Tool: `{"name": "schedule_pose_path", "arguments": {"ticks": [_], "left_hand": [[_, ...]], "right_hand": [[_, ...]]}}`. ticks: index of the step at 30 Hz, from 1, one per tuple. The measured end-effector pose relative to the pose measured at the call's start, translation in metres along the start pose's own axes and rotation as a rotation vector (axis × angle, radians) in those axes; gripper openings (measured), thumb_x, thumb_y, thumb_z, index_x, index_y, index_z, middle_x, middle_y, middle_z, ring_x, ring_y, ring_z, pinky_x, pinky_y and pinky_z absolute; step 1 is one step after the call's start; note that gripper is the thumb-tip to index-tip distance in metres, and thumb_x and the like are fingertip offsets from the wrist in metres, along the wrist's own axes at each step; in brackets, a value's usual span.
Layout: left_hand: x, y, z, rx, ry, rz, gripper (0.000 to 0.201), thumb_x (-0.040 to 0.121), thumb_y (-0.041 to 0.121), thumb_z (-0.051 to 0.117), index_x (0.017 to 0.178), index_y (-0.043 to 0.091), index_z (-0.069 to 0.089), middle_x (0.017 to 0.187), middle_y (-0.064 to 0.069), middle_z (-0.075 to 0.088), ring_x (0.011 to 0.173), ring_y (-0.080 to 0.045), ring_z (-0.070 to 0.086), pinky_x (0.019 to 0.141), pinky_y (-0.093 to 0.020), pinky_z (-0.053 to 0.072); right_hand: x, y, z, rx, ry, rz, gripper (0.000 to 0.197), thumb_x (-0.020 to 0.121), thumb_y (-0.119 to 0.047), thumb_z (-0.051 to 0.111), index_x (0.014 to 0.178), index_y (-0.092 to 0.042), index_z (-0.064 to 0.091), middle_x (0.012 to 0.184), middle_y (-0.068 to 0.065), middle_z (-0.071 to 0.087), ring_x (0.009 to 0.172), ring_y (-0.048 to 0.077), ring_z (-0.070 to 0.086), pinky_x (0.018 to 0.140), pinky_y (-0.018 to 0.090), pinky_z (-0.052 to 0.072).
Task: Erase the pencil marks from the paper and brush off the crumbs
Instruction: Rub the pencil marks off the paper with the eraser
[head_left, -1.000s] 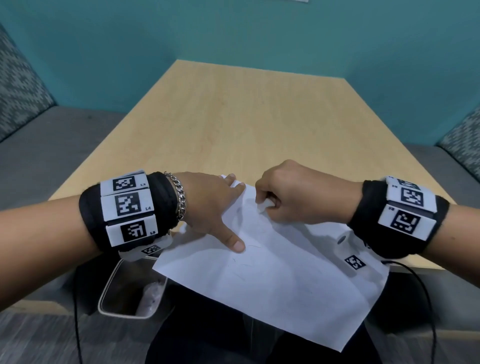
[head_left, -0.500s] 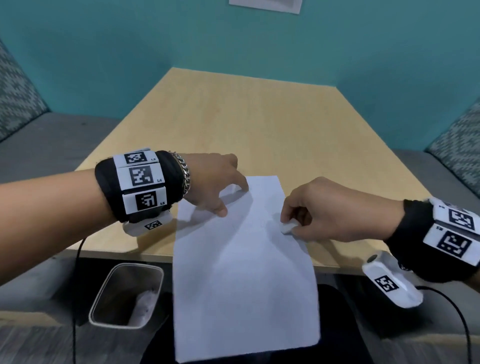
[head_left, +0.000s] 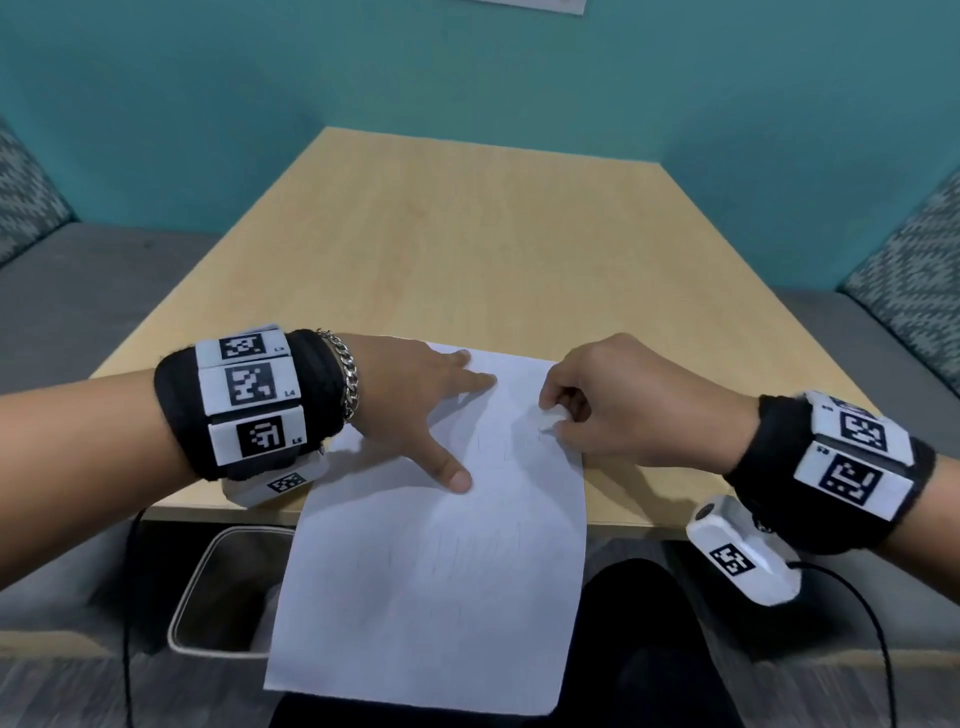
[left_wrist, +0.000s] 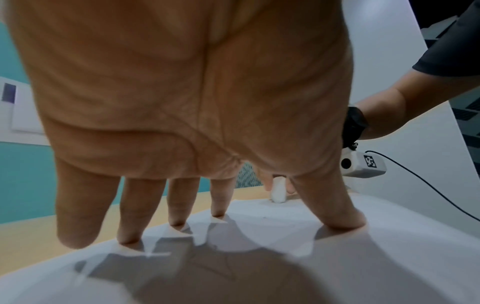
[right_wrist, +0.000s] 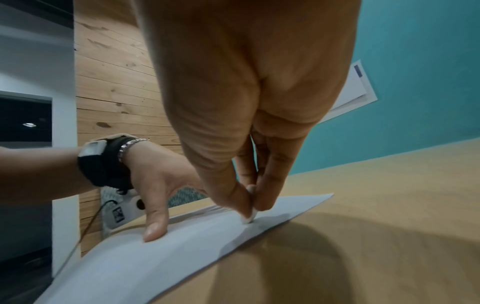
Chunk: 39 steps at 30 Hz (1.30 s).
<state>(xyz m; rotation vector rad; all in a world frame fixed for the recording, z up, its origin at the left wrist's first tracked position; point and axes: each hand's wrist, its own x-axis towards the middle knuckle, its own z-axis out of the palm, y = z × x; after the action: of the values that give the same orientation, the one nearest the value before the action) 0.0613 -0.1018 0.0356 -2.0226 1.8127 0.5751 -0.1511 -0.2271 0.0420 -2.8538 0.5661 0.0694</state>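
Note:
A white sheet of paper (head_left: 441, 571) with faint pencil marks lies at the near edge of the wooden table (head_left: 467, 234), its lower half hanging over the edge. My left hand (head_left: 431, 410) presses flat on the sheet's upper left part, fingers and thumb spread straight (left_wrist: 182, 205). My right hand (head_left: 597, 410) pinches a small white eraser (head_left: 550, 418) between thumb and fingers. The eraser's tip (right_wrist: 248, 218) touches the paper (right_wrist: 155, 257) near its right edge. From the left wrist the eraser (left_wrist: 278, 191) shows upright beyond my thumb.
A clear plastic bin (head_left: 223, 592) stands on the floor below the table's near left edge, partly behind the hanging sheet. Grey benches with patterned cushions (head_left: 904, 280) flank the table. Cables trail from both wrist cameras.
The sheet has swung from a skewed lie to lengthwise and slid further onto the table. My left hand now presses flat with the thumb spread. The right hand brought the eraser onto the paper.

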Motion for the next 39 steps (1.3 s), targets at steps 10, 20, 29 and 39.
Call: {"name": "schedule_pose_path", "arguments": {"ticks": [10,20,29,39], "left_hand": [[0.0,0.002,-0.001,0.033,-0.008,-0.014,0.125,0.067,0.096,0.06,0.164,0.05,-0.004,0.175,0.012,-0.008,0.159,-0.022,0.023,0.125,-0.048,0.029],[0.0,0.002,-0.003,0.024,-0.028,-0.024,0.127,0.065,0.097,0.06,0.164,0.051,-0.004,0.176,0.009,-0.01,0.153,-0.022,0.036,0.12,-0.045,0.037],[-0.002,0.004,-0.004,0.042,-0.035,-0.023,0.125,0.067,0.096,0.059,0.164,0.049,-0.006,0.176,0.008,-0.011,0.156,-0.022,0.029,0.123,-0.045,0.032],[-0.002,0.003,-0.004,0.034,-0.037,-0.02,0.126,0.067,0.095,0.06,0.164,0.049,-0.006,0.176,0.007,-0.011,0.155,-0.022,0.031,0.122,-0.045,0.033]], "right_hand": [[0.005,-0.007,0.002,-0.159,0.008,-0.011,0.015,0.086,-0.019,0.059,0.095,-0.02,0.071,0.085,-0.005,0.063,0.079,0.019,0.059,0.073,0.042,0.057],[0.005,-0.016,-0.001,-0.206,-0.007,-0.029,0.013,0.085,-0.018,0.058,0.092,-0.018,0.069,0.086,-0.003,0.063,0.077,0.022,0.058,0.072,0.043,0.056],[0.006,-0.022,-0.003,-0.223,-0.03,-0.023,0.01,0.086,-0.018,0.058,0.09,-0.02,0.067,0.087,-0.003,0.061,0.078,0.023,0.06,0.073,0.043,0.056],[0.008,-0.021,-0.002,-0.246,-0.032,-0.035,0.006,0.087,-0.018,0.057,0.085,-0.02,0.062,0.086,-0.002,0.059,0.076,0.025,0.059,0.071,0.045,0.057]]}}
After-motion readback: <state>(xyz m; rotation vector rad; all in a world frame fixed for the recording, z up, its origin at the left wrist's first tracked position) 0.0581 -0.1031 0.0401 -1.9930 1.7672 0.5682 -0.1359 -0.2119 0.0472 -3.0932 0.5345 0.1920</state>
